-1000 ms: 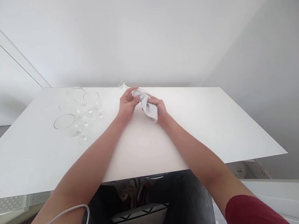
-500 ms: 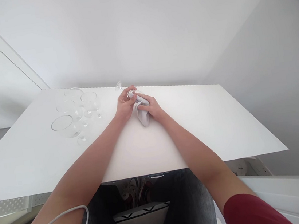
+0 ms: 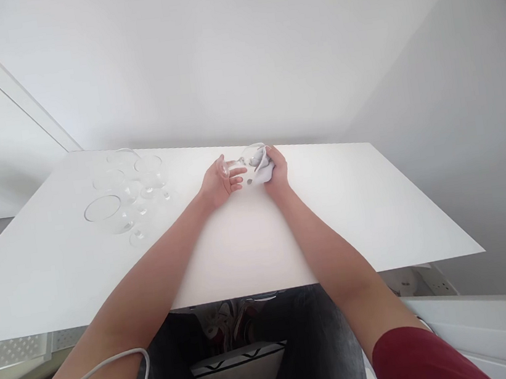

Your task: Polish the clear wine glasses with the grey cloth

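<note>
A clear stemmed wine glass (image 3: 249, 153) lies sideways between my hands above the far part of the white table. My right hand (image 3: 278, 167) is closed around a white cloth (image 3: 264, 173), which is gathered against the glass's bowl. At the foot end is my left hand (image 3: 215, 184), its fingers stretched and apart, with the foot in front of the palm. Whether the palm bears any of its weight I cannot tell. The cloth hides part of the bowl.
Several clear stemmed glasses stand grouped on the left of the white table (image 3: 354, 213), the nearest being a wide-rimmed glass (image 3: 109, 224). A wall (image 3: 235, 55) rises behind the table. A white cable (image 3: 94, 367) crosses my left forearm.
The glass and cloth have shifted right, and the foot has come nearer. My left hand has loosened from the bowl and spread its fingers. My right hand has turned around the cloth.
</note>
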